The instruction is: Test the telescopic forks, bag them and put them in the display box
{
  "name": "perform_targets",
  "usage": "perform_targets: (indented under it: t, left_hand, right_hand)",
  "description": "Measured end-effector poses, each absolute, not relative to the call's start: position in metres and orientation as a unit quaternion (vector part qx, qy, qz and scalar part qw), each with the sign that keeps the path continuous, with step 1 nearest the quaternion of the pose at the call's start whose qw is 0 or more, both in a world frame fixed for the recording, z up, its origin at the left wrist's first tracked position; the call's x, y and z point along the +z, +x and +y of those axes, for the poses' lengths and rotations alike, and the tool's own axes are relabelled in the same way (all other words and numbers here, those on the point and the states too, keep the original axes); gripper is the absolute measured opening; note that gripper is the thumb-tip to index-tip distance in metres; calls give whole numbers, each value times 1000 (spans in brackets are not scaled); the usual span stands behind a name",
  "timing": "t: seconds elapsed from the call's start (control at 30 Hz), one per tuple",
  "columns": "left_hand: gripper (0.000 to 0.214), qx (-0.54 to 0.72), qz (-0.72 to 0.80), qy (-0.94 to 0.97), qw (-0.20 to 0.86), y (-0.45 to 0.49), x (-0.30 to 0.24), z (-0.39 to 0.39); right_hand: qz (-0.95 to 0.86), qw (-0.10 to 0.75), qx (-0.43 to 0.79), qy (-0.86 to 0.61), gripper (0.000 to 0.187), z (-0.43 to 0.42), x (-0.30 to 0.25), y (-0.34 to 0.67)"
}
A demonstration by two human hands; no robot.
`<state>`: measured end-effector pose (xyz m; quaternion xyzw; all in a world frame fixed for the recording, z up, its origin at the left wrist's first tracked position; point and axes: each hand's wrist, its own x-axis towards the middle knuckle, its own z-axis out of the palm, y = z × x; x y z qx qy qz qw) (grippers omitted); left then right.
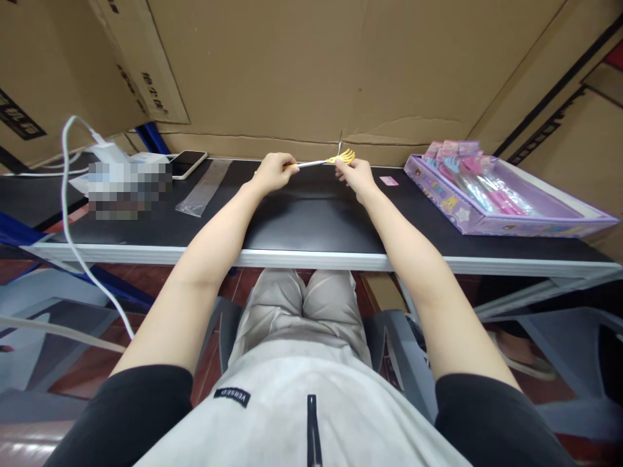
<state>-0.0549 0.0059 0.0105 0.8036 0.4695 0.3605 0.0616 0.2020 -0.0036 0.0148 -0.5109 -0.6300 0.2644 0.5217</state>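
A back scratcher with a yellow claw-shaped head (346,156) and a thin silvery rod (311,163) stretches between my hands above the black table. My left hand (275,171) is closed on its yellow handle end, most of which the fingers hide. At the other end, my right hand (357,176) pinches the base of the claw between thumb and fingers. Just right of that hand, a small pink card (389,181) lies on the tabletop. A clear plastic sleeve (204,188) lies flat to the left of my left hand.
On the right stands a purple display box (530,227) with several packaged back scratchers (479,178), pink and blue. A phone (189,165), a white charger with cable (109,154) and a blurred item occupy the left. Cardboard walls (292,71) close off the back.
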Motion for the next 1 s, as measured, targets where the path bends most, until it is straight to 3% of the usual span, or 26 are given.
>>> perform_targets:
  t: [0.13,0.4,0.87,1.0]
  left_hand:
    - [18,356,456,813,67,-50,11,3]
    - [18,334,449,826,73,-40,11,-3]
    - [17,330,446,830,58,-37,11,-4]
    - [18,324,449,831,57,-39,10,-2]
  right_hand:
    - [-523,548,388,-526,32,-27,28,184]
    - [-407,578,476,-524,40,-43,36,177]
    - [-383,593,491,-510,34,-35,31,178]
    - [-403,594,482,-503,39,-32,29,180]
